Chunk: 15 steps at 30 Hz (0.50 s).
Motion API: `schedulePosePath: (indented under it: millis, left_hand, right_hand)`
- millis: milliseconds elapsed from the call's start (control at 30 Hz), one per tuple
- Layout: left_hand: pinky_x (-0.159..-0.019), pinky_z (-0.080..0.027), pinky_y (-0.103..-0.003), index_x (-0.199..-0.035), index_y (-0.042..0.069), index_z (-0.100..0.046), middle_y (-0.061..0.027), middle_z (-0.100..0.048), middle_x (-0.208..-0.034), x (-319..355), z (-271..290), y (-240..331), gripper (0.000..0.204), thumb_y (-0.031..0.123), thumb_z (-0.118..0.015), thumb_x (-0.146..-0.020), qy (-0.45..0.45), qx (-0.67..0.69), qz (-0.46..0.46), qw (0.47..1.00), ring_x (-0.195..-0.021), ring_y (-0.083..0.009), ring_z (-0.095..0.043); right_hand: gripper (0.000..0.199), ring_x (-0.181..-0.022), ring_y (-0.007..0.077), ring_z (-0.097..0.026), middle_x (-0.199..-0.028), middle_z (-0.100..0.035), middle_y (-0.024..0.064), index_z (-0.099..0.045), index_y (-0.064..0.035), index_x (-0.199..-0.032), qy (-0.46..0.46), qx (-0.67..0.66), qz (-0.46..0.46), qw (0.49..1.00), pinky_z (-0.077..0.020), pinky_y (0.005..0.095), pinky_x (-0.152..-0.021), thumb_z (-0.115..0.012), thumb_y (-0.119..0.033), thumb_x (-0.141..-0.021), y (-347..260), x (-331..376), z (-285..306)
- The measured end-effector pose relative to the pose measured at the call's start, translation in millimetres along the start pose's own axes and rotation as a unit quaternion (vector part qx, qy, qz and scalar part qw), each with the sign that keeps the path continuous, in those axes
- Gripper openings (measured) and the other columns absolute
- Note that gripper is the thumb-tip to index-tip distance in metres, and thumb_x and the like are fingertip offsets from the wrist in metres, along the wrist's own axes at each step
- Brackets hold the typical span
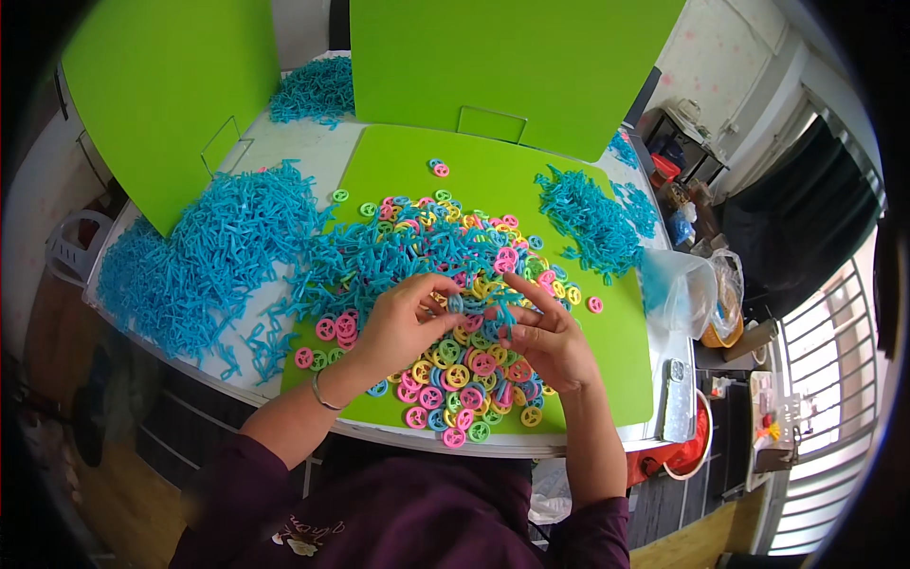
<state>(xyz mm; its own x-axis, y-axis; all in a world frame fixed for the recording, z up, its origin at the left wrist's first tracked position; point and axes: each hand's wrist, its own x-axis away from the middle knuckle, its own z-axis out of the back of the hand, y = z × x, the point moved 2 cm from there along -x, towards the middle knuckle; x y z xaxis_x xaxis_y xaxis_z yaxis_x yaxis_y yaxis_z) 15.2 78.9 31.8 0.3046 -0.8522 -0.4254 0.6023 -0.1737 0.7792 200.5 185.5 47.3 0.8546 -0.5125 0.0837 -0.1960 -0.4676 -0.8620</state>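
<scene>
My left hand [409, 321] pinches a small blue plastic wheel [455, 303] between thumb and fingertips. Close beside it, my right hand [550, 343] has its thumb and fingers closed on a teal plastic piece [509, 319], its forefinger stretched toward the left hand. Whether the two parts touch, I cannot tell. Under both hands lies a heap of spoked toy wheels [457, 376] in pink, yellow, green and blue. Teal forked pieces [379, 254] cover the heap's far left side. A green mat [607, 379] lies beneath.
A large teal mound [227, 247] lies on the white table at left; a smaller teal pile [590, 223] lies at right. Green upright boards [512, 66] rise at the back and left. A phone [677, 403] and a clear plastic bag [678, 284] sit at the right edge.
</scene>
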Motion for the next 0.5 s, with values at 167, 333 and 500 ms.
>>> schedulePosePath:
  millis: [167, 333, 500]
  left_hand:
    - [-0.069, -0.052, -0.021, -0.107, 0.003, -0.06, -0.0062, -0.064, -0.101, 5.4, -3.5, -3.8, 0.02, 0.008, -0.066, -0.088, -0.129, 0.368, 0.2, 0.899, -0.079, -0.009, -0.063]
    - [-0.072, -0.053, -0.022, -0.107, 0.003, -0.061, -0.0027, -0.066, -0.096, 4.4, -6.7, 4.2, 0.017, 0.008, -0.063, -0.091, -0.099, 0.436, 0.228, 0.865, -0.082, -0.009, -0.063]
    - [-0.07, -0.053, -0.022, -0.107, 0.005, -0.062, 0.0006, -0.065, -0.089, 7.6, -8.7, -6.1, 0.016, 0.012, -0.062, -0.092, -0.093, 0.475, 0.265, 0.834, -0.082, -0.0087, -0.063]
  right_hand:
    - [0.065, -0.094, 0.0153, -0.061, -0.101, -0.062, 0.0034, -0.04, -0.0041, -0.141, 0.001, 0.046, 0.02, 0.999, -0.0522, 0.0298, -0.079, -0.068, 0.001, -0.082, 7.6, -0.1, -4.9]
    - [0.043, -0.09, 0.0152, -0.062, -0.101, -0.062, 0.0041, -0.053, -0.0032, -0.127, 0.014, 0.055, 0.023, 0.998, -0.0534, 0.033, -0.079, -0.065, -0.002, -0.085, 7.7, -1.2, -9.2]
    - [0.022, -0.088, 0.0151, -0.062, -0.1, -0.063, 0.0057, -0.06, -0.0018, -0.112, 0.033, 0.069, 0.021, 0.997, -0.0531, 0.0337, -0.074, -0.06, -0.01, -0.092, 14.6, -1.6, -5.3]
